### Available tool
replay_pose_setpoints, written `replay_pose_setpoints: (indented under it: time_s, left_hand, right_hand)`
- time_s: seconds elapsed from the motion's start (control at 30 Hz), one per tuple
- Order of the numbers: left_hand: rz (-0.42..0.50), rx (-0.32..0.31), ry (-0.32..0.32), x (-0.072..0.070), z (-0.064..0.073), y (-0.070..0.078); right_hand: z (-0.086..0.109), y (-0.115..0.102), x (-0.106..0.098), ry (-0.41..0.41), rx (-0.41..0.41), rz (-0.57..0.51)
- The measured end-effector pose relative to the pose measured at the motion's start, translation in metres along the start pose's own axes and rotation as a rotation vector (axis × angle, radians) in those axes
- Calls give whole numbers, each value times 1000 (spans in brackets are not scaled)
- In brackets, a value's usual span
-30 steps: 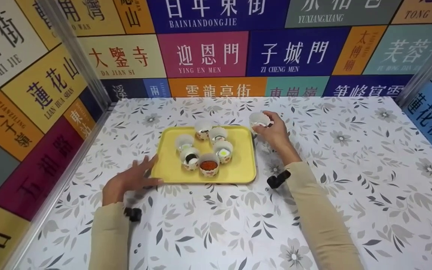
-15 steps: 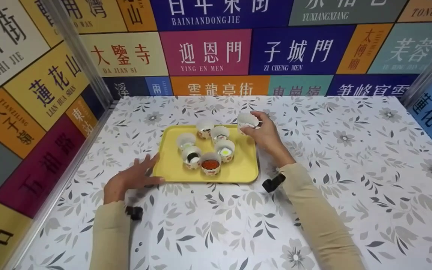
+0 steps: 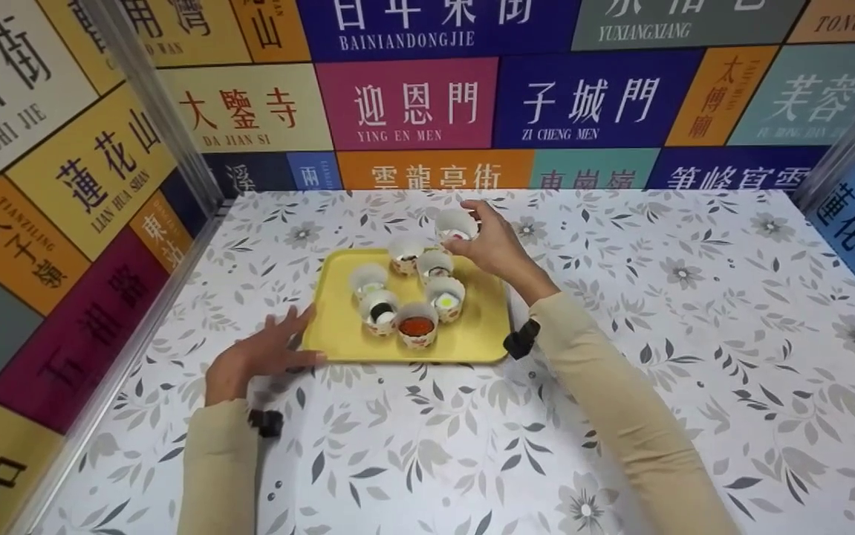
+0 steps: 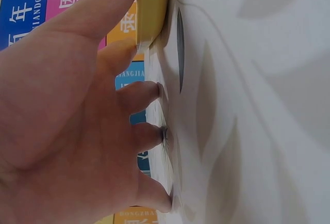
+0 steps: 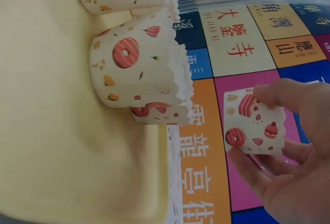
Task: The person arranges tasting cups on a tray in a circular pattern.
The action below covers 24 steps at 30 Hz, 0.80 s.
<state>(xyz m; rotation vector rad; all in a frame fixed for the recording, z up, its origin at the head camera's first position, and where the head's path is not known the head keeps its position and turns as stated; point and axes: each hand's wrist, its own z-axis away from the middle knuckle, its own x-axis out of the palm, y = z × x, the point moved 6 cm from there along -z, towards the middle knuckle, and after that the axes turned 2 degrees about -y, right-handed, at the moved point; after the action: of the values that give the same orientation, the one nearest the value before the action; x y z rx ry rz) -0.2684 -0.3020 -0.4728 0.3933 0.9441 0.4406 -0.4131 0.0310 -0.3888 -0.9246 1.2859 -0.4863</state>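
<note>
My right hand [image 3: 498, 245] pinches a scalloped white paper baking cup [image 3: 454, 223] above the far edge of the yellow tray [image 3: 479, 343]. In the right wrist view this held paper cup [image 5: 255, 123] shows printed doughnuts and sweets, with thumb and fingers on its sides. Several similar cups stand in a rough ring on the tray. A front cup [image 3: 417, 338] contains something orange-red; another cup [image 3: 380, 327] holds a white piece with a black band. My left hand [image 3: 260, 353] spreads its fingers along the tray's left edge, thumb at the near corner.
A white tablecloth [image 3: 412, 446] with grey leaves and flowers covers the table. Walls of coloured name panels [image 3: 412, 104] rise behind and at both sides. A small black wrist device [image 3: 522, 339] sits at the right cuff, close to the tray's right edge.
My right hand has carried the paper cup leftward, from beyond the tray's right side to above its far edge. My left hand stays at the tray's left edge.
</note>
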Motion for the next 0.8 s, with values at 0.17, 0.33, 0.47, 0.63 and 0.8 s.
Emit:
replay_pose_setpoints:
  time_s: [0.17, 0.33, 0.47, 0.63, 0.8]
  left_hand:
    - [6, -3, 7, -1, 1, 0]
    - [3, 2, 9, -1, 3, 3]
    - [-33, 29, 10, -2, 2, 6]
    - [-38, 44, 10, -2, 2, 6]
    - [-13, 32, 8, -2, 1, 3]
  right_hand:
    - [-9, -18, 9, -47, -53, 61]
    - [-16, -27, 17, -78, -78, 122]
    - [-22, -30, 22, -90, -86, 145]
    - [-28, -33, 29, -102, -80, 145]
    - [-33, -42, 38, -114, -108, 176]
